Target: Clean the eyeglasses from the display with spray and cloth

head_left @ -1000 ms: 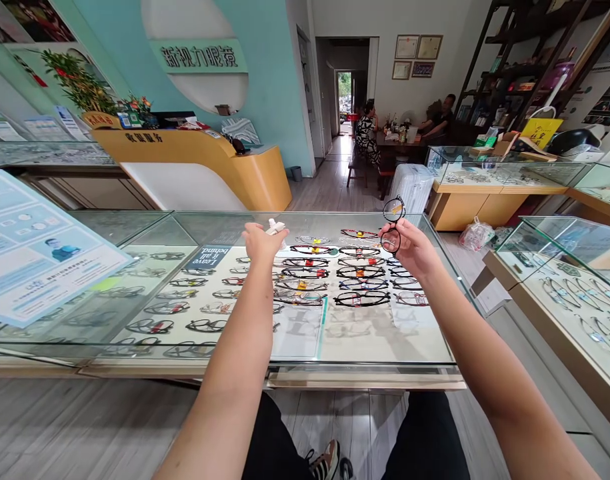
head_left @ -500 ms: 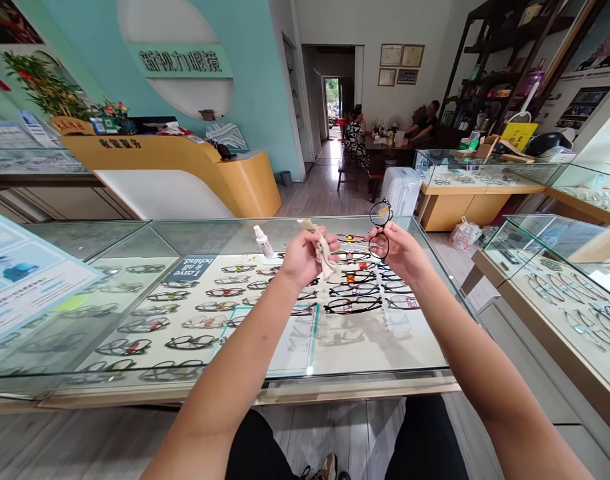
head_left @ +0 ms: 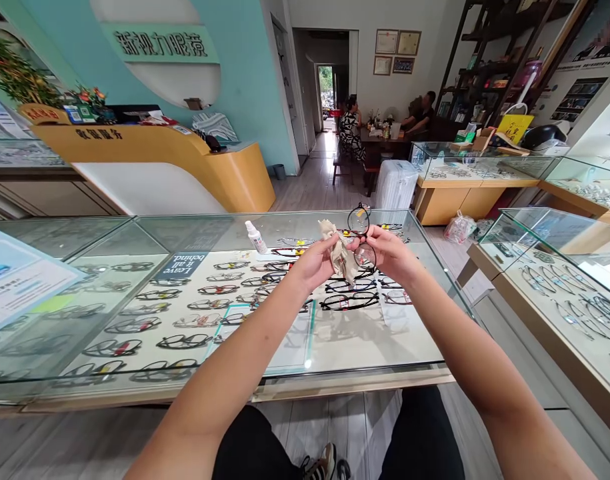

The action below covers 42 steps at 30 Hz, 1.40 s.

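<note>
White plastic spray bottle point(head_left: 256, 237) on clear glass display counter point(head_left: 355, 341). Left hand point(head_left: 317, 265) pinching crumpled beige cloth point(head_left: 345, 261), close by lower lens; contact unclear. Round black-rimmed eyeglasses point(head_left: 359, 220) on end above counter, gripped by right hand point(head_left: 391, 255).

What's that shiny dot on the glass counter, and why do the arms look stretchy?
Head view: the shiny dot on the glass counter is probably a reflected light; head view: both arms widen toward the bottom, probably a wide lens; head view: the cloth and held glasses look fairly clear.
</note>
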### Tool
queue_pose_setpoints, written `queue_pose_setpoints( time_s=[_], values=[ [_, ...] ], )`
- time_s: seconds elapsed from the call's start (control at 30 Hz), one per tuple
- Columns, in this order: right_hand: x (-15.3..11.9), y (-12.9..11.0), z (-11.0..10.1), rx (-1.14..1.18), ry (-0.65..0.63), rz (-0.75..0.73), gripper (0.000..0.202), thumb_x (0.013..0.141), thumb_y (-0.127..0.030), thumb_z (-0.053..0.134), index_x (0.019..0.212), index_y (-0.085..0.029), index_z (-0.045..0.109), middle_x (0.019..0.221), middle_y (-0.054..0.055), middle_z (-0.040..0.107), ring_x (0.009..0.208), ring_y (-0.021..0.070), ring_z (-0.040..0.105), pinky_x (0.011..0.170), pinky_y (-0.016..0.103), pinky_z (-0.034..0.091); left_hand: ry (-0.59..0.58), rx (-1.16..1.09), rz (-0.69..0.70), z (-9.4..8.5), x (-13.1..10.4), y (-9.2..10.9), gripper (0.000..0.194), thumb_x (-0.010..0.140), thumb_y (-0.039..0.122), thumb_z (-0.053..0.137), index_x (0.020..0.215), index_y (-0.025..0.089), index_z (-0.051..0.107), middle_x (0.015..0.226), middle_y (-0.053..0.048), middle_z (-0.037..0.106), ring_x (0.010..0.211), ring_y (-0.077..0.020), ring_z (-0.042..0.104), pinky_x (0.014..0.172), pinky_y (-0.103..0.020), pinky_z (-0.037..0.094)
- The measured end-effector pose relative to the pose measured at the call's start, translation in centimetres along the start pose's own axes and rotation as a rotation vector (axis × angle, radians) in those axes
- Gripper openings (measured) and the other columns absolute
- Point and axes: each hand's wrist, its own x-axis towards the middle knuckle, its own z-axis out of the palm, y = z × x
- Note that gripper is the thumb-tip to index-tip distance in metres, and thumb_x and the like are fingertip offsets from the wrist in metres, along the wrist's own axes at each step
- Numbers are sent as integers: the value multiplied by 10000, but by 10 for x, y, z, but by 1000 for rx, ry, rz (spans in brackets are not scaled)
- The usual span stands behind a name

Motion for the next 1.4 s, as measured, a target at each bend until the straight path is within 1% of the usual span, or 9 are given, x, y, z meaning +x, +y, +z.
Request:
queue_pose_setpoints(
  time_s=[0.17, 0.3, 0.57, 0.73, 0.83, 0.93, 1.03, 1.27, 1.4],
  values=[
    [-2, 0, 3, -9, -62, 23, 383, 825, -490, 938, 850, -253, 638, 906, 34, 795, 883, 213, 735, 784, 314, 535, -102, -93, -119, 4, -6, 1, 273, 936, 316, 828, 784, 152, 671, 774, -30, 688, 718, -165, 701, 733, -302, 602],
    [-3, 0, 2, -16, -70, 22, 378, 809, -465, 954, 848, -255, 642, 893, 24, 785, 851, 207, 715, 775, 317, 530, -113, -107, -146, 4, -8, 1, 275, 977, 300, 781, 780, 150, 661, 748, -33, 674, 674, -158, 691, 681, -271, 583],
    [-2, -1, -1, -25, -62, 31, 365, 830, -452, 930, 851, -249, 627, 876, 37, 788, 820, 197, 681, 712, 290, 508, -45, -247, -180, 1, -8, 7, 228, 999, 233, 545, 944, 122, 737, 795, -111, 767, 803, -261, 787, 891, -394, 636],
    [-3, -4, -6, -13, -55, 13, 320, 860, -427, 906, 881, -245, 643, 909, 34, 791, 808, 183, 670, 723, 283, 505, -41, -97, -102, -1, -10, 6, 283, 918, 404, 705, 948, 129, 764, 876, -112, 802, 811, -259, 790, 787, -355, 631],
    [-3, -5, -7, -18, -48, 1, 298, 876, -412, 893, 887, -245, 646, 915, 34, 794, 808, 178, 671, 736, 280, 509, -34, 69, -48, -4, -8, 2, 321, 780, 343, 887, 1001, 134, 784, 906, -83, 813, 768, -224, 773, 743, -326, 608],
    [-3, -6, -8, -22, -29, -6, 302, 874, -407, 895, 877, -241, 643, 912, 35, 797, 766, 167, 653, 719, 276, 510, 79, 168, -3, -6, -6, 0, 454, 702, 274, 972, 1103, 158, 794, 1015, -78, 838, 812, -214, 778, 737, -313, 591],
    [-2, -8, -10, -15, 1, -14, 312, 865, -410, 903, 871, -238, 642, 907, 38, 800, 769, 164, 660, 693, 264, 511, 154, 176, 11, -6, -5, -1, 443, 713, 342, 993, 1071, 165, 800, 1015, -87, 846, 849, -231, 784, 734, -316, 585],
    [-2, -16, -12, 6, 88, -25, 374, 789, -435, 955, 835, -241, 638, 942, 38, 820, 777, 171, 697, 699, 287, 579, 73, 288, 172, -8, -3, -1, 642, 668, 672, 980, 980, 137, 813, 988, -131, 844, 959, -316, 791, 847, -394, 605],
    [0, -16, -14, -1, 120, -23, 383, 763, -434, 975, 831, -243, 651, 938, 33, 824, 775, 168, 694, 687, 282, 577, 76, 368, 246, -9, -3, -1, 715, 664, 700, 969, 1091, 153, 796, 1081, -120, 840, 1020, -306, 774, 839, -365, 587]
  ],
)
